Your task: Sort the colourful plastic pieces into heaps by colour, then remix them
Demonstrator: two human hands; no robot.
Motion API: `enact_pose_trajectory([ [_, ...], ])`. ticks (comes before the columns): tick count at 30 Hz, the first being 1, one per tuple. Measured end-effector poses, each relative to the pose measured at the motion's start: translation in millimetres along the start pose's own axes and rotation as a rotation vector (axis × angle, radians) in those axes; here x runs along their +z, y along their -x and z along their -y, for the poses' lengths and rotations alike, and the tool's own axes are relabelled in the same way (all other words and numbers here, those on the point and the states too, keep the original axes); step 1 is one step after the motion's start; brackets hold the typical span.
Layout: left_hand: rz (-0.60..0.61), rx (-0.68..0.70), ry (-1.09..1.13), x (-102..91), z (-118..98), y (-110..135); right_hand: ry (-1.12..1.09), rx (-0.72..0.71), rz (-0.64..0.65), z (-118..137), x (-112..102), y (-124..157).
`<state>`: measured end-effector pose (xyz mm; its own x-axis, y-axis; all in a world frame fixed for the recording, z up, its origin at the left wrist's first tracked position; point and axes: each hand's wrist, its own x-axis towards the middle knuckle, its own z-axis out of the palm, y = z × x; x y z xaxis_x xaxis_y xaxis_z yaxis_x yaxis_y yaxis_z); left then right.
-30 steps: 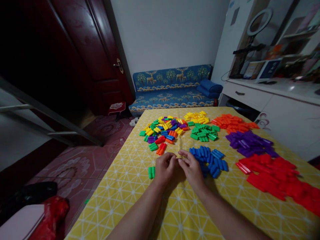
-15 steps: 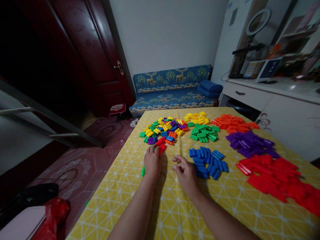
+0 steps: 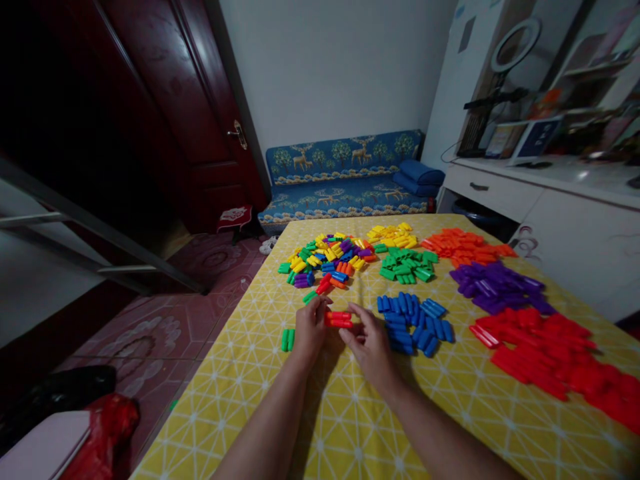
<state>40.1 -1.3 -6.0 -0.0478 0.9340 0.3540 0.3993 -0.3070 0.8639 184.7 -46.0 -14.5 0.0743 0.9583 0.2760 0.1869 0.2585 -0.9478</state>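
Note:
My left hand [image 3: 311, 328] is closed on the left end of a red plastic building piece [image 3: 339, 319], which looks like joined tubes. At its right end, the thumb and fingers of my right hand [image 3: 367, 333] pinch the same piece. A pair of green tube pieces [image 3: 288, 340] lies just left of my left hand. Beyond the hands is a mixed-colour pile [image 3: 327, 253], with another red piece [image 3: 324, 284] at its near edge. Blue pieces [image 3: 417, 323] are spread beside my right hand.
Sorted heaps of green [image 3: 407, 265], yellow [image 3: 393, 235], orange [image 3: 463, 247], purple [image 3: 500, 287] and red pieces [image 3: 555, 350] cover the right side of the yellow patterned table [image 3: 345, 427]. A blue sofa [image 3: 345, 177] stands behind; a white cabinet [image 3: 580, 233] is at right.
My left hand has drawn a red piece from the pile toward me. My right hand has closed on its other end. More of the green pair now shows.

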Motion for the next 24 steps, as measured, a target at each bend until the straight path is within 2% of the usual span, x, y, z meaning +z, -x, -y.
enact_pose_trajectory([
  [4,0.031,0.030,-0.003,4.5,-3,3,0.008,-0.011,0.065,5,0,2],
  [6,0.011,0.026,-0.021,3.6,-1,2,-0.012,-0.014,0.039,7,-1,3],
  [11,-0.135,-0.078,-0.035,-2.5,1,0,-0.207,0.046,-0.083,12,-6,4],
  [16,0.019,-0.062,0.063,2.3,-5,4,-0.323,0.116,-0.092,18,-9,4],
  [18,0.029,-0.081,0.083,3.8,-7,7,-0.329,0.112,-0.080,18,-9,4],
  [21,-0.085,-0.072,-0.016,-0.6,-9,8,-0.311,0.105,-0.081,16,-9,4],
  [24,-0.224,0.026,-0.274,-11.9,-7,5,-0.282,0.104,-0.086,15,-8,4],
])
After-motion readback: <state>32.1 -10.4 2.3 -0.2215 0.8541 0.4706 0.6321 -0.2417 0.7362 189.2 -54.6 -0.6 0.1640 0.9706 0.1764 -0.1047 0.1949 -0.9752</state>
